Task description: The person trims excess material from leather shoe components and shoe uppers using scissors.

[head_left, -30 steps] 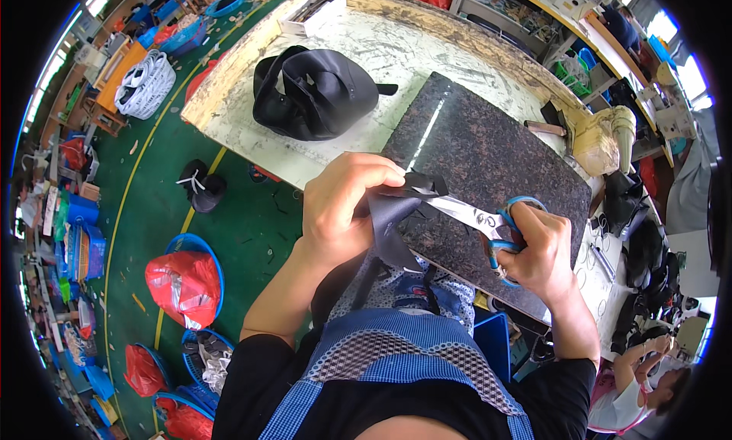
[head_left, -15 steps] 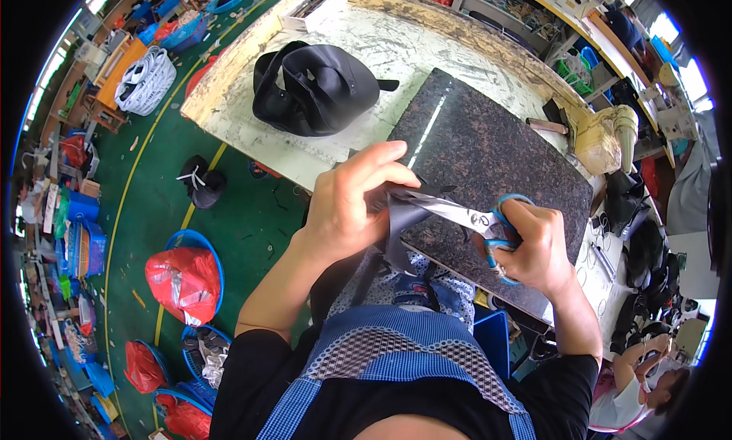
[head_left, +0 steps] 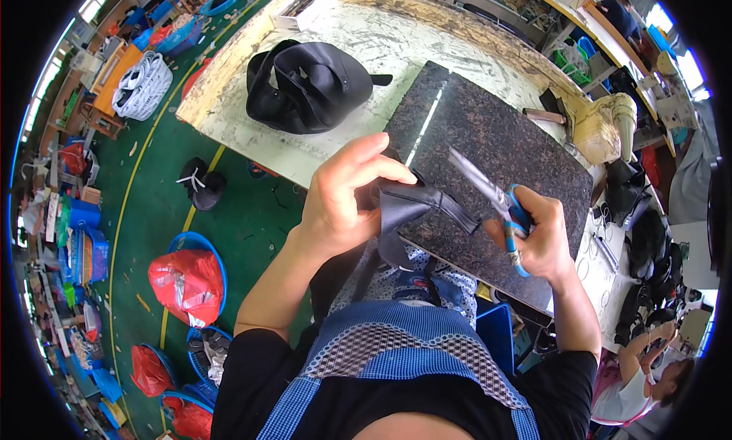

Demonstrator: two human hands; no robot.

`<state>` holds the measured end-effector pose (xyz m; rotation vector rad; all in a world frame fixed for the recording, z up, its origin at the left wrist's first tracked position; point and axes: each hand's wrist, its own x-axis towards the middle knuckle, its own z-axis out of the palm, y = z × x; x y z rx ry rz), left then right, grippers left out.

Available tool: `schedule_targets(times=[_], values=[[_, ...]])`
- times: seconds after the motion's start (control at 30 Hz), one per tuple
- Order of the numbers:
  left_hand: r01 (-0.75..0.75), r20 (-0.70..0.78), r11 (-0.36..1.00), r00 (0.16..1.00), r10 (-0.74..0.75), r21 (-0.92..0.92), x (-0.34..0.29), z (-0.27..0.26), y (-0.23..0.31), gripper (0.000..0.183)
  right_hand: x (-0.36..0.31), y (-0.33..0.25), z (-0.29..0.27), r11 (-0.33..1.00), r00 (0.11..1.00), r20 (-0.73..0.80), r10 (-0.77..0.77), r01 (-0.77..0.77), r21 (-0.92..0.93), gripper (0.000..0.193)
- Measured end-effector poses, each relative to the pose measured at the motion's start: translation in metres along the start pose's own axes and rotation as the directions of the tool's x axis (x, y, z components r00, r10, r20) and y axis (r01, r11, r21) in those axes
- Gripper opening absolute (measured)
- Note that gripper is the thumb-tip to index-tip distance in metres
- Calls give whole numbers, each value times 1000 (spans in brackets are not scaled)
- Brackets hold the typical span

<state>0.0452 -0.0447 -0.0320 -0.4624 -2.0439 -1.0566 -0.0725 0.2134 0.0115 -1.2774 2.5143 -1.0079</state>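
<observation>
My left hand (head_left: 347,192) pinches a black leather piece (head_left: 408,205) between thumb and fingers, over the near left edge of a dark speckled stone slab (head_left: 496,162). One strip of the leather points right across the slab, and another part hangs down toward my lap. In my right hand (head_left: 541,234) are scissors (head_left: 499,203) with blue handles, the blades pointing up and left, apart from the leather. Beyond my left hand, a bundle of black leather pieces (head_left: 309,85) rests on the white worktable (head_left: 374,28).
A hammer (head_left: 547,114) lies at the slab's far right, beside a yellowish wrapped block (head_left: 598,135). At the table's far left corner stands a white box (head_left: 306,7). Blue tubs with red bags (head_left: 187,284) sit on the green floor to the left. Another person (head_left: 640,371) works at lower right.
The scissors have come away from the leather and turned to point more upward. A strip of the leather now stretches rightward from my left hand, which stays in nearly the same place.
</observation>
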Motion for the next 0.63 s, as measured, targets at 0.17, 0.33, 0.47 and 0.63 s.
schedule_targets(times=[0.17,0.33,0.47,0.63], values=[[-37,-70,998,997,34,-51,-4,3,-5,80,2,4,9,944,961,-44,-272,258,-204,37],[20,193,950,978,-84,310,18,-8,-7,34,-11,7,1,991,986,-134,99,-85,104,30],[81,283,892,932,-226,445,90,-36,-47,25,-17,14,-3,930,939,-182,293,-237,281,19],[-32,386,546,743,-547,837,155,-118,-152,46,-29,28,-2,907,935,-169,310,-238,347,20]])
